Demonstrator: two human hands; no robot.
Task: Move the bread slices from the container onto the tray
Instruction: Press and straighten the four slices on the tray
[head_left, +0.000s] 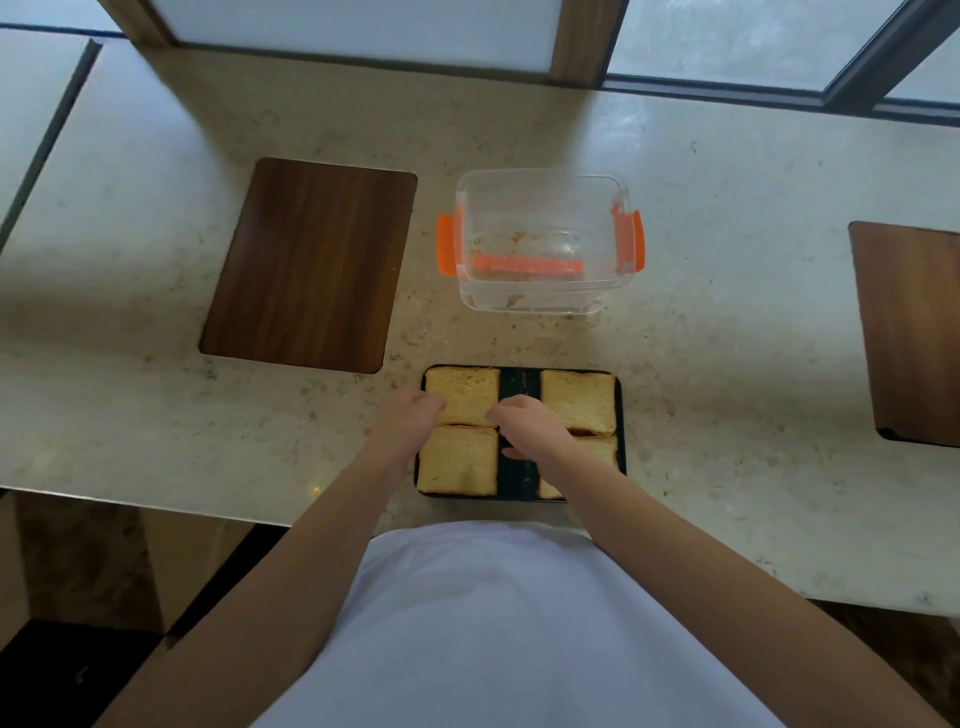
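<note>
A black tray (519, 382) lies on the counter close to me and carries several toasted bread slices. The far-left slice (465, 392) sits between my two hands. My left hand (410, 413) touches its left edge, and the fingers of my right hand (524, 423) touch its right edge. Below it lies the near-left slice (457, 462). The far-right slice (579, 400) is in plain sight, and my right forearm partly covers the near-right slice (602, 452). The clear container (540, 241) with orange clips stands behind the tray and holds only crumbs.
A dark wooden board (311, 265) lies at the left of the counter, and another wooden board (909, 332) lies at the right edge. A window frame runs along the back. The counter's front edge is right at my body.
</note>
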